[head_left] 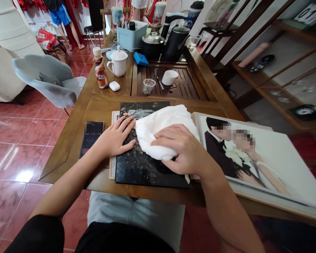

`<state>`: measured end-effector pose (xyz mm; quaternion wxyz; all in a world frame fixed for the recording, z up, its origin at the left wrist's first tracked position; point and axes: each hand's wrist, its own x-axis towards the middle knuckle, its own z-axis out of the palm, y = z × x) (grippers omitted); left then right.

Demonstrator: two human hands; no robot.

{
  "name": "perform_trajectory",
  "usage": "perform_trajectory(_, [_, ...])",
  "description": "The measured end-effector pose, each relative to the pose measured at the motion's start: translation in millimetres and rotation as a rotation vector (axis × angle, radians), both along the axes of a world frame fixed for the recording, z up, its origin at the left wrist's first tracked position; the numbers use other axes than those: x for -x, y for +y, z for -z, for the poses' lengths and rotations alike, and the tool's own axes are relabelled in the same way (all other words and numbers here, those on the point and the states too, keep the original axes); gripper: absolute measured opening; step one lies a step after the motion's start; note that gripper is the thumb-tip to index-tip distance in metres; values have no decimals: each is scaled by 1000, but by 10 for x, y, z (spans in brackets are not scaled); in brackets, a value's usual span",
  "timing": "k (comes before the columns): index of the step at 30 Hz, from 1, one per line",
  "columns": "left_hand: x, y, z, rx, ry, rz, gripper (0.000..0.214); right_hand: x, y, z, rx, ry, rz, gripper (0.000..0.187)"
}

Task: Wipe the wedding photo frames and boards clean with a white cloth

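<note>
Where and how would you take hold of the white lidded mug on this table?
Probably by its handle, coming from the left of the view, since the loop sticks out that way from the upright mug. The bottle stands close on that side, so come in carefully. The knob looks a poor grip, as it belongs to the lid.

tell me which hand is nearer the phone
The left. The left hand lies on the black panel, just right of the phone; the right hand is farther off, on the white cloth.
</note>
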<state>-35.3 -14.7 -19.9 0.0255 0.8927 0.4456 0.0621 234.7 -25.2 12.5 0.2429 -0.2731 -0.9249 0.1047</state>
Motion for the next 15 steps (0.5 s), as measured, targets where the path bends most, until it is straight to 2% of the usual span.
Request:
perform_trajectory(6, [-2,2,-12,13,-3,2,76,-22,11,3,-61,-33,126,29])
perform_trajectory(8, [-2,2,-7,7,-1,2,75,-12,10,5,-66,-32,115,29])
perform_trajectory(12, [-2,0,3,3,14,-5,74,15,-3,0,-37,-8,1,28])
perform_trajectory(15, [-6,0,-2,6,32,-2,75,5,-2,2,-36,-25,26,29])
